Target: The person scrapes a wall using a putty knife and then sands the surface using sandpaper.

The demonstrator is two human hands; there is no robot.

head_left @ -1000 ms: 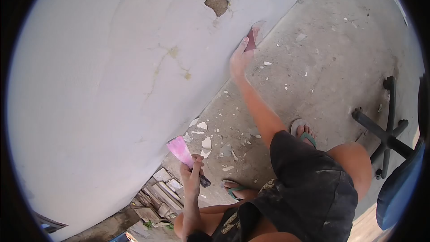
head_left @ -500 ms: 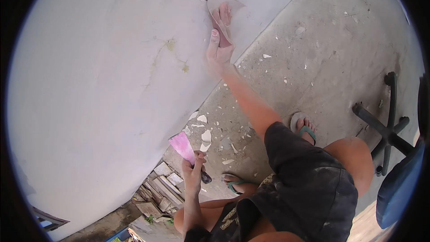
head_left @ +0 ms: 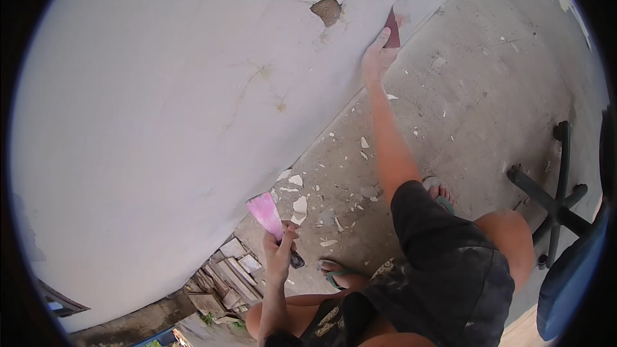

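My right hand (head_left: 379, 61) is closed on a bent sheet of sandpaper (head_left: 393, 31), against the lower part of the white wall (head_left: 160, 90). The thumb lies over the reddish-brown side; the other fingers are partly hidden and blurred. Left of the sheet, a rough hole (head_left: 326, 11) with fine cracks breaks the wall's surface. Lower down, my left hand (head_left: 278, 250) grips a putty knife (head_left: 265, 213) by its dark handle. Its pinkish blade points up and left, near the wall's foot; I cannot tell if it touches.
White flakes (head_left: 299, 207) litter the concrete floor (head_left: 463, 103) along the wall. Stacked tile or board pieces (head_left: 231, 273) lie at the lower left. To the right stand a dark chair base (head_left: 553, 196) and a blue seat (head_left: 572, 279). My sandalled feet (head_left: 344, 276) are on the floor.
My right hand has moved right with the sandpaper, away from the hole, which is now uncovered. The view has shifted slightly; my left hand keeps its hold on the putty knife.
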